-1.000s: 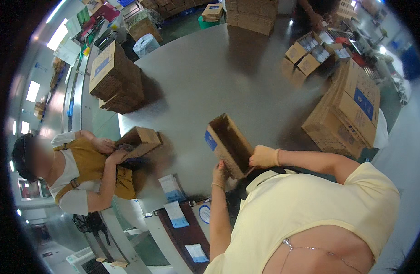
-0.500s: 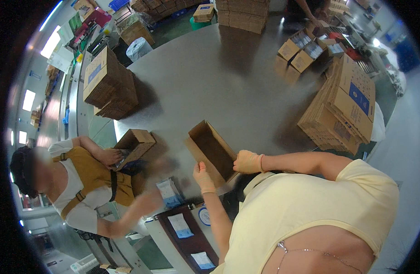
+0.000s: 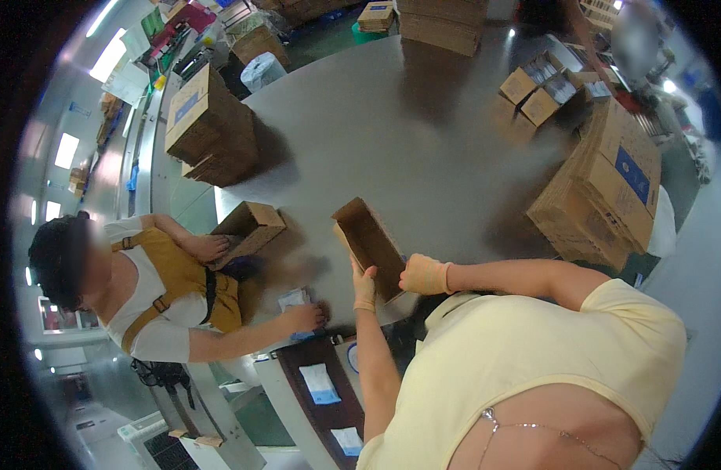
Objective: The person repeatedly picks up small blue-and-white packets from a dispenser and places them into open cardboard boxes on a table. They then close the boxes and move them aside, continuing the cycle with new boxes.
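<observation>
While both hands grip the open cardboard box (image 3: 370, 244), left hand (image 3: 364, 288) at its 6 o'clock edge, right hand (image 3: 425, 274) at 4 o'clock, it's tilted above the grey table (image 3: 392, 125).

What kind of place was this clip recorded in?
Probably a packing or warehouse floor. Stacks of flat brown cardboard boxes ring a large grey work table, and the person's hands hold an open brown carton; a co-worker handles another.

The box (image 3: 370, 244) hides the right hand's (image 3: 425, 274) fingertips and most of the left hand's (image 3: 364, 288) palm. The co-worker's hand (image 3: 304, 317) covers part of a small packet (image 3: 292, 299). The far boxes' (image 3: 542, 88) contents are too small to tell.
</observation>
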Demonstrator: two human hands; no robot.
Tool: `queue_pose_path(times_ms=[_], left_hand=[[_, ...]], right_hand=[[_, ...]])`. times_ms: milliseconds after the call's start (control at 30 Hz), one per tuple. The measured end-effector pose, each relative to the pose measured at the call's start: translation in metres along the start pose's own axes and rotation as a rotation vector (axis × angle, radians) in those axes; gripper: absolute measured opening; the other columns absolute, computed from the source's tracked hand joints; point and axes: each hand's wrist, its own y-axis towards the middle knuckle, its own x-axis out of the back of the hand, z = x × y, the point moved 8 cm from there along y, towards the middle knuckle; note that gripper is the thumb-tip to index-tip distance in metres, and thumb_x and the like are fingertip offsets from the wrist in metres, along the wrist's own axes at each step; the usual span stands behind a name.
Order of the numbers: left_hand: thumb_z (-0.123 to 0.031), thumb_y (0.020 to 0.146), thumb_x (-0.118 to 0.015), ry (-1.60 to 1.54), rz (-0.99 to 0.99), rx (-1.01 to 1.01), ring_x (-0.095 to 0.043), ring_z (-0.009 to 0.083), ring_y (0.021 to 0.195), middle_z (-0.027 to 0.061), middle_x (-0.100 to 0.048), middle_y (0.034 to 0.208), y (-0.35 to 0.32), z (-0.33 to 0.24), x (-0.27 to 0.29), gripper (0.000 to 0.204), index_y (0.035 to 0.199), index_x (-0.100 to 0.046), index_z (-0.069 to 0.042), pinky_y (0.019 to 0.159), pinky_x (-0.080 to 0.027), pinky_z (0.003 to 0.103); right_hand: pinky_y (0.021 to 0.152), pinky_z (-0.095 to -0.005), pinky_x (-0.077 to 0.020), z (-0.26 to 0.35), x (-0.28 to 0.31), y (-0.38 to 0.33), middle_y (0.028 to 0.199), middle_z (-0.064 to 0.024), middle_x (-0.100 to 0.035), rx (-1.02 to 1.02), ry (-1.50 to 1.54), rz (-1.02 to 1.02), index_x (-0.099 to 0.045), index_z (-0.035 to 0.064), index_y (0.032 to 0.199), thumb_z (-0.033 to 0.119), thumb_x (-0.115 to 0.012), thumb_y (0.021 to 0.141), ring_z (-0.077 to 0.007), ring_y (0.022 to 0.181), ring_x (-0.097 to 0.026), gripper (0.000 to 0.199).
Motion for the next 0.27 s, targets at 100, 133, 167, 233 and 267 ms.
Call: queue_pose_path(times_ms=[100,133,167,233,267], left_hand=[[-0.013,0.092,-0.051,0.200,-0.038,-0.098,-0.044,0.0267,0.123,0.0152,-0.037,0.142,-0.003,-0.007,0.003,0.071,0.150,-0.010,-0.008,0.103,-0.036,0.037],[-0.013,0.093,-0.050,0.296,-0.093,-0.148,-0.043,0.0272,0.124,0.0154,-0.037,0.142,-0.004,-0.011,0.006,0.069,0.150,-0.011,-0.008,0.103,-0.036,0.037],[-0.015,0.093,-0.053,0.307,-0.112,-0.187,-0.038,0.0254,0.128,0.0137,-0.029,0.147,-0.005,-0.007,0.012,0.074,0.151,-0.008,-0.010,0.104,-0.034,0.035],[-0.018,0.091,-0.060,0.326,-0.160,-0.267,-0.028,0.0217,0.137,0.0102,-0.013,0.156,-0.006,0.015,0.033,0.085,0.151,-0.001,-0.015,0.106,-0.032,0.032],[-0.018,0.091,-0.060,0.324,-0.150,-0.263,-0.028,0.0217,0.137,0.0102,-0.013,0.156,-0.004,0.018,0.029,0.085,0.151,-0.001,-0.015,0.106,-0.032,0.032]], right_hand=[[0.060,-0.0356,-0.0504,0.002,-0.005,0.012,0.078,-0.0039,-0.068,-0.023,-0.002,0.047,-0.067,0.0126,0.080,0.020,-0.061,0.079,-0.0227,0.074,-0.068,0.009],[0.060,-0.0357,-0.0505,0.000,-0.009,0.013,0.078,-0.0039,-0.068,-0.036,0.003,0.077,-0.067,0.0126,0.081,0.020,-0.062,0.078,-0.0225,0.075,-0.068,0.009],[0.062,-0.0361,-0.0510,-0.002,-0.007,0.010,0.080,-0.0041,-0.068,-0.035,0.030,0.045,-0.067,0.0125,0.083,0.018,-0.062,0.078,-0.0224,0.077,-0.068,0.009],[0.067,-0.0369,-0.0520,-0.008,0.004,-0.003,0.083,-0.0045,-0.070,-0.025,0.081,-0.020,-0.068,0.0122,0.086,0.016,-0.063,0.078,-0.0222,0.082,-0.068,0.010],[0.070,-0.0360,-0.0518,-0.014,0.007,-0.010,0.090,-0.0066,-0.070,-0.072,0.089,0.040,-0.068,0.0122,0.091,0.018,-0.063,0.080,-0.0239,0.087,-0.067,0.014]])
